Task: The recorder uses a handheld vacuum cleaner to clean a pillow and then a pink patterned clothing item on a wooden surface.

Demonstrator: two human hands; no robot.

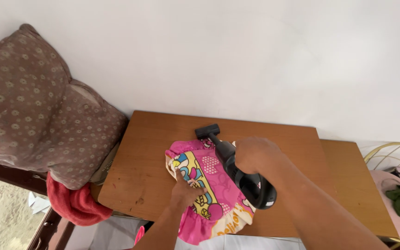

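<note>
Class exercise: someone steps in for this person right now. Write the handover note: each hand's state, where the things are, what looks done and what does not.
Right hand: grip closed on the black handheld vacuum, nozzle near the far edge of the pink patterned cloth.
Left hand: pressed flat on the cloth, pinning it to the wooden table.
Cloth lies at the table's near edge, partly hanging over.
Done: cloth spread and held, vacuum on it.
Left: how much is cleaned cannot be told.
</note>
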